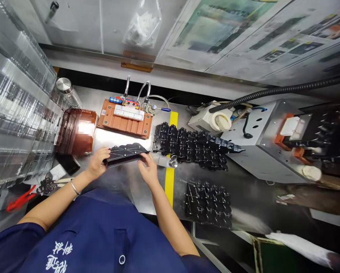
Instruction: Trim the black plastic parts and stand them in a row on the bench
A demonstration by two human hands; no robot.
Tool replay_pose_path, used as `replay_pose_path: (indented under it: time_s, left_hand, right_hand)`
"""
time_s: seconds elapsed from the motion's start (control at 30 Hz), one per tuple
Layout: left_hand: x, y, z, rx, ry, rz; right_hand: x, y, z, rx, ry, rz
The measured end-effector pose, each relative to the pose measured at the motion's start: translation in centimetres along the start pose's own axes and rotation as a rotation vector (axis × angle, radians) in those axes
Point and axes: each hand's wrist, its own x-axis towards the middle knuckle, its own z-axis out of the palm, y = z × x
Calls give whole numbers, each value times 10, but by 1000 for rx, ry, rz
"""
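Between my two hands is a flat black plastic part (126, 153) with silvery ribs and a scalloped far edge. My left hand (98, 163) is closed on its left end, and my right hand (148, 170) grips its right end with thumb and fingers. Just beyond the part stands an orange-brown fixture block (124, 123) with a white perforated strip (129, 112) on top. To the right of my right hand lies a small white item with a shiny round metal end (173, 162). Similar black parts (187, 148) stand in rows further right.
A second group of black parts (208, 204) sits near the front edge. Amber trays (79, 131), a steel-lidded bottle (69, 93) and stacked clear trays (19, 94) line the left. A grey machine (246, 151) with a black hose (272, 91) stands at right. Yellow tape (169, 185) crosses the bench.
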Motion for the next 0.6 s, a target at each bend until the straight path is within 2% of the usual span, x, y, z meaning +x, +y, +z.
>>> replay_pose_path:
  time_s: [0.1,0.2,0.27,0.33,0.37,0.4,0.5,0.6]
  left_hand:
    - [-12,8,-10,21,21,196]
    - [-19,15,-16,99,25,364]
    - [-25,20,-21,131,2,401]
    - [-31,25,-28,142,3,419]
    - [-33,27,-32,145,22,430]
    - [-36,29,-36,152,48,442]
    - [-40,34,-49,192,114,457]
    - [-41,41,-77,235,73,371]
  right_hand:
    - [-17,-21,4,-111,-36,42]
    - [-44,-49,21,-185,-168,47]
    - [-68,-69,31,-131,-377,-34]
    - [-85,-84,33,47,-618,-162]
    - [-90,-89,31,147,-685,-198]
    - [-92,-91,27,235,-689,-198]
    - [-85,-87,9,348,-467,-83]
    - [-75,-78,-2,344,-306,-33]
